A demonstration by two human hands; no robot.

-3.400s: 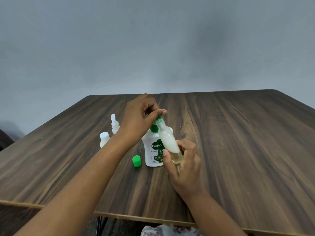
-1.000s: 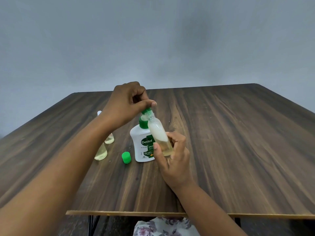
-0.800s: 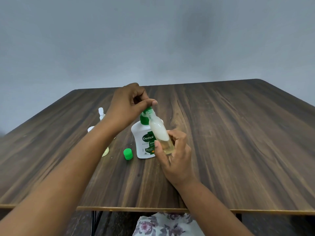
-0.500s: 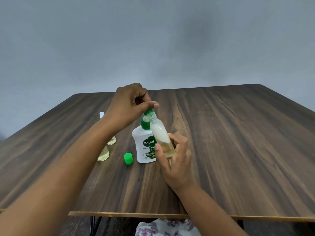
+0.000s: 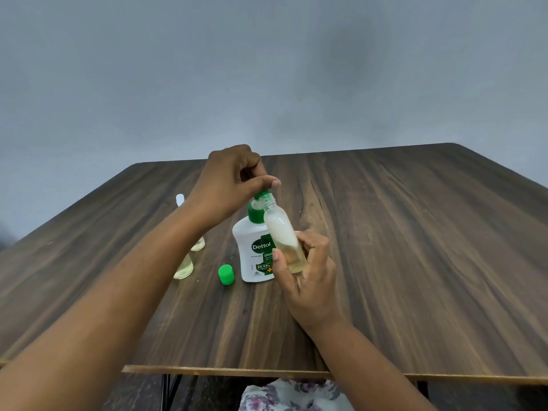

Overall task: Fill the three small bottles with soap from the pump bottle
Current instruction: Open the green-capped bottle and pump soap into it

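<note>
In the head view, a white pump bottle [image 5: 253, 256] with a green collar and pump head is seen standing upright on the dark wooden table [image 5: 415, 262], a little toward nine o'clock of the table's middle. The pump head is covered by the left hand [image 5: 228, 185]: the fingers are curled in, and the thumb is laid along the top of the head, pointing toward three o'clock.

A clear small bottle [image 5: 281, 235] is gripped at its lower half by the right hand [image 5: 310, 280], thumb on one side and curled fingers on the other. It is held off the table at three o'clock of the pump bottle, overlapping it, and is tilted so that its open neck leans toward eleven o'clock and sits right at the spout under the left thumb. Pale yellow liquid is seen in its bottom, with a whitish layer above.

A green cap [image 5: 226, 274] lies on the table just at nine o'clock of the pump bottle. Farther toward nine o'clock, two more bottles are partly hidden behind the left forearm: a nearer bottle [image 5: 184, 269] and a farther bottle [image 5: 198, 245], both showing yellowish liquid at the base. A white tip [image 5: 179, 199] shows above the forearm.

At six o'clock, below the table edge, floral fabric [image 5: 290, 396] is seen. A grey wall [image 5: 267, 69] fills the twelve o'clock half.
</note>
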